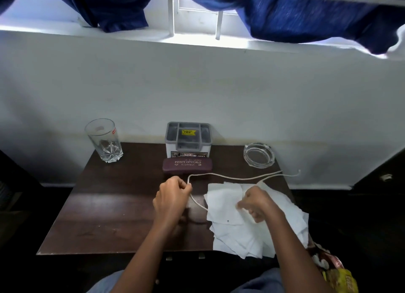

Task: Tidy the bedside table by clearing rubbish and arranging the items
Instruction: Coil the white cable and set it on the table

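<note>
Cord (236, 178): limp, light, easily tangled; best taken near its ends and coiled. Pinched in left fingers (185, 187), clenched in right fingers (246, 203).

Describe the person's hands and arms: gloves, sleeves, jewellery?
Both forearms are bare to the frame edge, with no sleeves in view. The left hand and right hand are ungloved; no watch, bracelet or ring is visible.
</note>
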The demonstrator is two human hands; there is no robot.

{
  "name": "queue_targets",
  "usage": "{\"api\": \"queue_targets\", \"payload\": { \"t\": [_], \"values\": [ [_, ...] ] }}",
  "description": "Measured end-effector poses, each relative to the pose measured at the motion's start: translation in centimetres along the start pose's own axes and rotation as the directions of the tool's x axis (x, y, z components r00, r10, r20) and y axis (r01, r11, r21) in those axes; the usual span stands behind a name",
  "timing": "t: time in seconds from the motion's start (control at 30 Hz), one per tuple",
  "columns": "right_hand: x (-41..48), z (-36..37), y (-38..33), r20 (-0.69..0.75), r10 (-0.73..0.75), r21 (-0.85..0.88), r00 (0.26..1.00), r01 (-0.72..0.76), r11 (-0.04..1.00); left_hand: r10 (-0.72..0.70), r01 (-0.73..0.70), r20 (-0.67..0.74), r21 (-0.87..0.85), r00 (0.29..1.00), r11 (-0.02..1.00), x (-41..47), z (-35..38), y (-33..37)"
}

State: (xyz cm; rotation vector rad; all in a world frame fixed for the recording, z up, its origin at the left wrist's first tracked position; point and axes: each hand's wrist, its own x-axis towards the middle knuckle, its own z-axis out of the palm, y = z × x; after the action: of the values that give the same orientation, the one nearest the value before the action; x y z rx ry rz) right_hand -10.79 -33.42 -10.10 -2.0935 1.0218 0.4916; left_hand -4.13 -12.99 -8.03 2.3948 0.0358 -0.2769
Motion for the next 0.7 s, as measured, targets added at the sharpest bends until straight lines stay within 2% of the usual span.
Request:
{"api": "queue_targets", "payload": {
  "t": [0.13,0.33,0.53,0.63,0.7],
  "values": [
    [0.1,0.6,0.6,-0.052,-0.053,0.015,0.997,0.054,0.998,0.083,-0.086,-0.020,-0.235,0.996,0.968,-0.3,-0.1,0.1],
    [-0.1,1.1,1.1,-0.096,-0.098,0.048,0.990,0.103,0.993,0.276,-0.300,-0.119,-0.439,0.954,0.847,-1.3,-2.0,2.3],
    [-0.3,1.3,1.1,-0.102,-0.090,0.020,0.991,0.093,0.995,0.517,-0.575,-0.258,-0.274,0.816,0.771,-1.4,-5.0,6.1],
    [-0.3,1.2,1.1,-0.114,-0.069,0.026,0.991,0.072,0.997,0.526,-0.586,-0.272,-0.234,0.805,0.776,-1.5,-6.1,7.7],
    [-0.3,1.1,0.8,-0.177,-0.058,0.043,0.983,0.066,0.997,0.523,-0.584,-0.271,-0.252,0.808,0.772,-2.0,-6.5,8.2]
  ]
}}
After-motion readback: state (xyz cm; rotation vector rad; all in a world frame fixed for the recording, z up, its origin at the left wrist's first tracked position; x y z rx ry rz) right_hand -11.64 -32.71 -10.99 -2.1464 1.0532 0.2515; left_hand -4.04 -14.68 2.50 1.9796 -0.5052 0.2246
